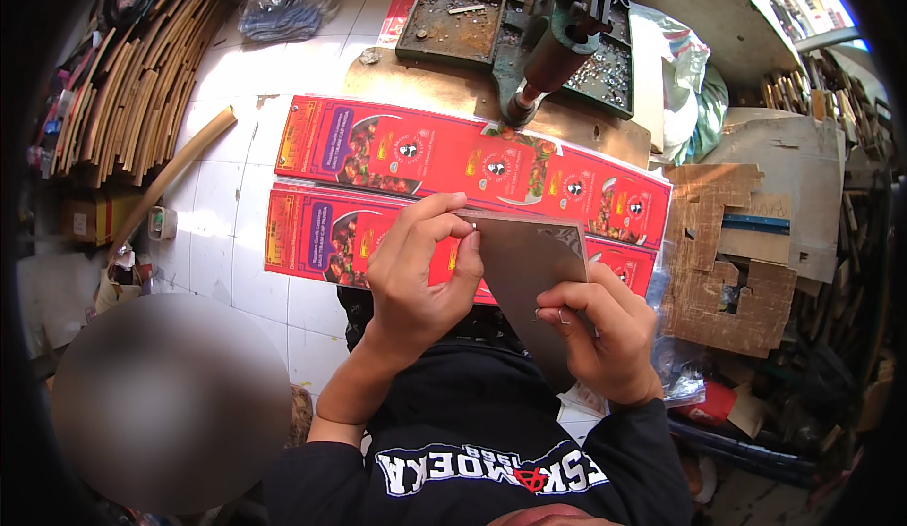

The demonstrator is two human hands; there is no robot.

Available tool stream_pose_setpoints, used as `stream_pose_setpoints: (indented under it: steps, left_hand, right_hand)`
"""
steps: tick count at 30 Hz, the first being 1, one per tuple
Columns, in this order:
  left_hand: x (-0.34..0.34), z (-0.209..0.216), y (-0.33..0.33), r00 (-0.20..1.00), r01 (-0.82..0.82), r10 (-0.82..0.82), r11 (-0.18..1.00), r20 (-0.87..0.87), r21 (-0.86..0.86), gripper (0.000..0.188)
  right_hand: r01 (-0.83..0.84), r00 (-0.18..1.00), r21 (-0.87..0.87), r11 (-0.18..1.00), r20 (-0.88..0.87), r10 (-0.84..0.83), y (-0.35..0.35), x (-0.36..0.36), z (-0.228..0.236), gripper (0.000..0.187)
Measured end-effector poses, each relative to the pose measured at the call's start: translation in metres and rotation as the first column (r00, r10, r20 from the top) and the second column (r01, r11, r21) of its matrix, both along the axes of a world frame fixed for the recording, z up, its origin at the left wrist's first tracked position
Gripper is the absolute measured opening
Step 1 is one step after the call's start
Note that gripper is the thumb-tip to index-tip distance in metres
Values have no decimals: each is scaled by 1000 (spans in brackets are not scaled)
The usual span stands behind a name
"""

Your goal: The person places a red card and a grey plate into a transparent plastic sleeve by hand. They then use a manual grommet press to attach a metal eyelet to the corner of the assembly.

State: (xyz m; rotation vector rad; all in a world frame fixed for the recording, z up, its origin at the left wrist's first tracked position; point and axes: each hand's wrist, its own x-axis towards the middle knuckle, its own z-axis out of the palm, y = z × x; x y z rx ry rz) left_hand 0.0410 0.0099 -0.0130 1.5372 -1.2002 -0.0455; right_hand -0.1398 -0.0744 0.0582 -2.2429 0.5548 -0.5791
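Note:
My left hand (pixel 416 271) pinches the upper left edge of a grey folded card sheet (pixel 529 262), fingertips closed on its corner. My right hand (pixel 605 337) grips the same sheet from its lower right side, thumb on top. The sheet is held above my lap, its plain grey back facing up. Just beyond it, two rows of red printed flat packages (pixel 453 158) lie side by side on the white tiled floor (pixel 227 214); my hands and the sheet hide part of the nearer row.
A green hand press (pixel 557 35) with metal trays of small parts stands on a brown board at the top. Stacked wood strips (pixel 132 82) lie at the left, a cardboard tube (pixel 179 167) beside them. Cut cardboard pieces (pixel 727 262) and plastic bags sit at the right.

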Motion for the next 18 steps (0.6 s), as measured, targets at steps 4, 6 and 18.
stream_pose_setpoints:
  steps: [4,6,18]
  left_hand:
    - [7,1,-3,996,37,-38,999,83,2,18]
    - [12,1,-4,992,90,-92,996,86,25,19]
    - [34,-7,-2,905,425,-424,900,-37,93,13]
  right_hand:
    - [-13,999,18,1000,36,12,4,2,-3,18]
    - [-17,999,26,1000,46,16,5,2,-5,19]
    - [-45,999,117,992,-5,46,-6,-2,-5,18]
